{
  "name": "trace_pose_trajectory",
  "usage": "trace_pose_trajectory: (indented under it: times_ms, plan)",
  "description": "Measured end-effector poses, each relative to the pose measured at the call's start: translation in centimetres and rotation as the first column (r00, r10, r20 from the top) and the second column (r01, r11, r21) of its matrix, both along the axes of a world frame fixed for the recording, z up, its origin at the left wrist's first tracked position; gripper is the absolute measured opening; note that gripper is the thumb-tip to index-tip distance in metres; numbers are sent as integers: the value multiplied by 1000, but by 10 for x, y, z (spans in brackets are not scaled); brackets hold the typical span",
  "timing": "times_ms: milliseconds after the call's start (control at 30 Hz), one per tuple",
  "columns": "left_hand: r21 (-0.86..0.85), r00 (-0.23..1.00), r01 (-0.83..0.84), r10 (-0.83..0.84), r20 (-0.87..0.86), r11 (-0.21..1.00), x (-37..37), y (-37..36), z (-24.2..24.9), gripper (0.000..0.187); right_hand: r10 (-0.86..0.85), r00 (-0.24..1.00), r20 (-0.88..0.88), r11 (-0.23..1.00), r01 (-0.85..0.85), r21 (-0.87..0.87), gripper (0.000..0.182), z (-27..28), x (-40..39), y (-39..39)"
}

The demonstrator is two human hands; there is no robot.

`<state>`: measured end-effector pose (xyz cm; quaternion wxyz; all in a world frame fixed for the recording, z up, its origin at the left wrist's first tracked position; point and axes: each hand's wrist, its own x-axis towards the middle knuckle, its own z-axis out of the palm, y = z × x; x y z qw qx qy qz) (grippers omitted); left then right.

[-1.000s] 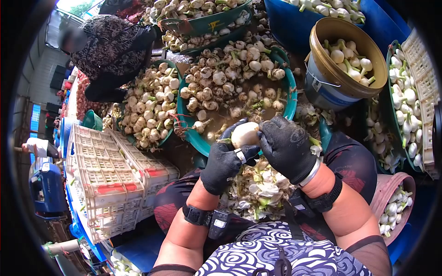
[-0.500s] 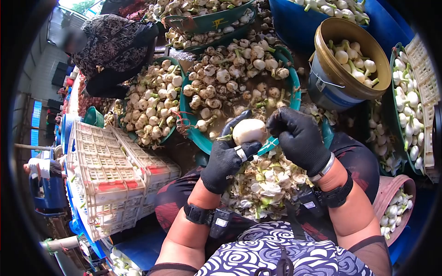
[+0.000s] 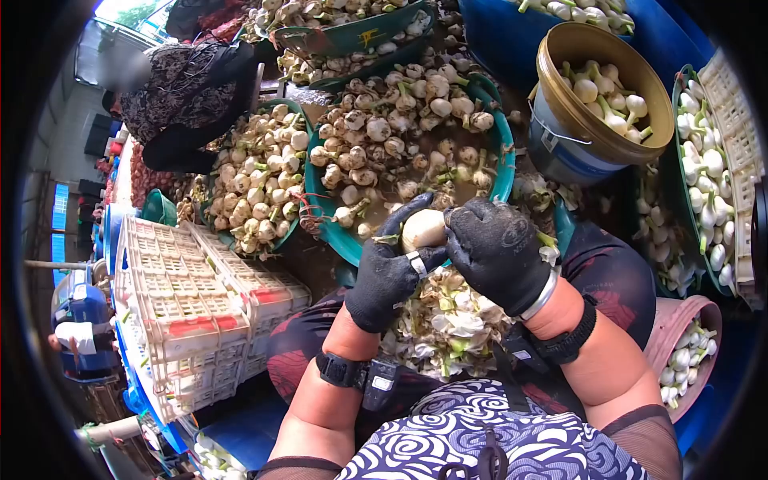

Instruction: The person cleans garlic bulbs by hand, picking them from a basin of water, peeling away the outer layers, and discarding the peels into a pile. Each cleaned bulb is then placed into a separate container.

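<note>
A pale, peeled garlic bulb (image 3: 424,230) is gripped in my left hand (image 3: 384,268), gloved in black, with a white band on the thumb. The curled fingers of my right hand (image 3: 500,252), in a black glove too, press on the bulb's right side. Whether they also hold a blade is hidden. Beneath both hands lies a heap of garlic peelings (image 3: 452,320) in my lap. Just beyond them stands a green tub (image 3: 502,160) with unpeeled garlic bulbs (image 3: 376,128).
A bucket (image 3: 572,156) of peeled garlic is at the right. White plastic crates (image 3: 188,312) stand at the left. A pink tub (image 3: 672,328) with garlic sits by my right knee. Another person (image 3: 188,104) sits at the upper left.
My right hand has come left and onto the garlic bulb, its fingers now covering the bulb's right part. A strip of peel now shows beside that hand. The view has shifted slightly.
</note>
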<state>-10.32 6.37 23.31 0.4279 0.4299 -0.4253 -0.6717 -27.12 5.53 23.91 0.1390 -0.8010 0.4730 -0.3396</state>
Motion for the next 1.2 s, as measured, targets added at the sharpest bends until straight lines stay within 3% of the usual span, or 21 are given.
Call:
trace_pose_trajectory:
  times_ms: [100,200,300,367,433,500,533,567,633,667,700,767,800,833,900,967,1033,1100,1133,1200]
  plan:
    - [-57,996,-5,9,86,998,-1,0,4,68,-38,998,-52,998,35,-56,15,-3,3,2]
    - [-143,981,32,-3,196,989,3,0,1,68,-46,998,44,998,47,-31,14,-5,5,2]
    - [-99,986,38,-21,166,994,3,1,3,68,-95,980,174,995,87,53,9,-6,5,0]
    - [-118,967,58,-27,252,991,4,1,7,67,-191,910,367,949,75,307,7,-8,5,-2]
    - [-135,942,82,-32,334,987,3,2,12,67,-196,920,340,958,106,266,8,-16,0,-8]
    - [-94,998,32,-27,59,995,3,5,18,66,-333,887,319,886,178,428,11,-26,-8,-12]
    - [-86,999,54,-53,12,995,5,4,23,68,-366,888,279,826,172,537,15,-28,-14,-15]
    - [-92,999,49,-48,14,995,6,3,22,68,-361,889,282,830,167,533,15,-34,-17,-14]
    - [-128,998,-46,41,-42,991,7,-1,16,71,-222,876,429,595,-227,771,8,-34,-16,-11]
    - [-147,1000,-22,24,10,989,9,-2,14,73,-384,667,639,500,-432,751,9,-30,-18,-5]
    - [-145,1000,-26,28,10,989,9,-2,11,73,-382,668,638,497,-434,752,9,-21,-18,-7]
    - [-152,998,-33,39,40,988,4,-2,7,73,-373,560,740,652,-409,638,25,-4,-20,-12]
    - [-152,999,-25,31,39,988,1,-2,3,73,-350,665,660,675,-310,670,31,5,-17,-12]
    - [-188,997,-3,16,71,982,-1,-2,-2,72,-269,686,676,719,-324,615,28,0,-15,-10]
    - [-222,994,20,4,105,975,-4,0,-2,71,-206,728,654,660,-390,642,23,1,-15,-9]
    - [-17,997,-2,0,-81,1000,-6,2,6,67,-140,739,659,667,-422,614,20,-3,-18,-10]
    - [36,996,-30,32,-85,999,-6,0,10,67,-70,747,661,672,-454,585,16,-4,-20,-10]
    - [198,970,-42,87,-225,979,-4,-1,16,73,-282,595,752,603,-500,622,7,-2,-20,-7]
    - [228,891,-42,139,-432,973,-3,-2,14,71,-344,602,720,601,-448,662,7,-1,-23,-8]
    - [188,885,-68,146,-442,980,-2,-5,19,71,-452,547,705,621,-374,688,7,-9,-31,-13]
